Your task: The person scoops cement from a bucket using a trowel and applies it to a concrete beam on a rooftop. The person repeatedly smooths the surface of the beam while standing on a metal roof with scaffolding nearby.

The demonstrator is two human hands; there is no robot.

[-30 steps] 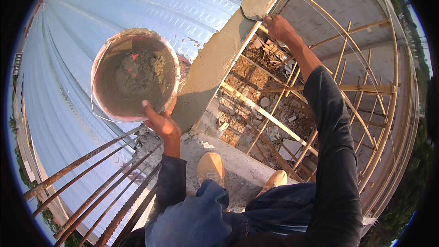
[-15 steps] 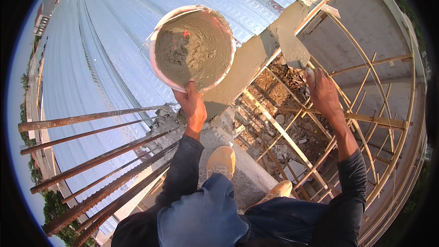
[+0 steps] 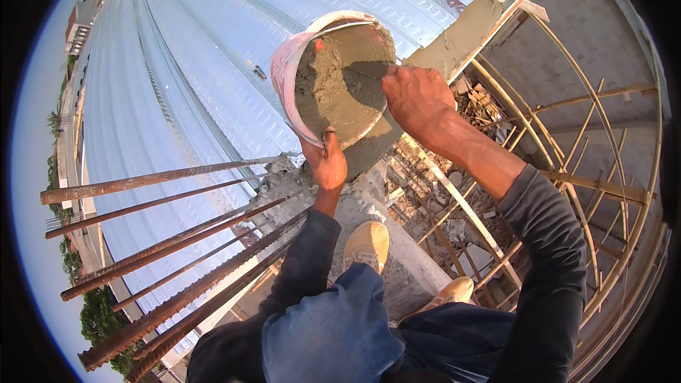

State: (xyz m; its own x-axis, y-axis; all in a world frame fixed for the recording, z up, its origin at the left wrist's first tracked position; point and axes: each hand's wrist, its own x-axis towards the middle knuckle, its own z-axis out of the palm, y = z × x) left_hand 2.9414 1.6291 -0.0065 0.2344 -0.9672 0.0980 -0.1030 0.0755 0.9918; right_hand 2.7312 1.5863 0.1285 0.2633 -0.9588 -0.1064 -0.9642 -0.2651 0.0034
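My left hand [image 3: 328, 163] grips the near rim of a whitish-pink bucket [image 3: 285, 74], thumb over the edge. The bucket is tilted toward the right, and wet grey mortar [image 3: 323, 92] fills much of it. My right hand [image 3: 420, 97] is closed round the handle of a trowel at the bucket's right rim. The trowel's blade reaches into the bucket, where I can hardly tell it from the mortar and a dark shadow. Beneath and beyond the bucket runs a strip of smoothed mortar [image 3: 460, 37] along the edge of the ribbed metal decking [image 3: 206, 50].
Several rusty rebars [image 3: 177, 241] stick out at the left. My shoes [image 3: 367, 245] stand on a narrow concrete beam [image 3: 418, 269]. Right of it is a drop with bamboo scaffolding [image 3: 461, 202] over rubble, beside a grey wall [image 3: 578, 50].
My right hand has brought the trowel from the mortar strip's right edge leftward into the bucket. My left hand has tipped the bucket toward it. The whole view has shifted slightly.
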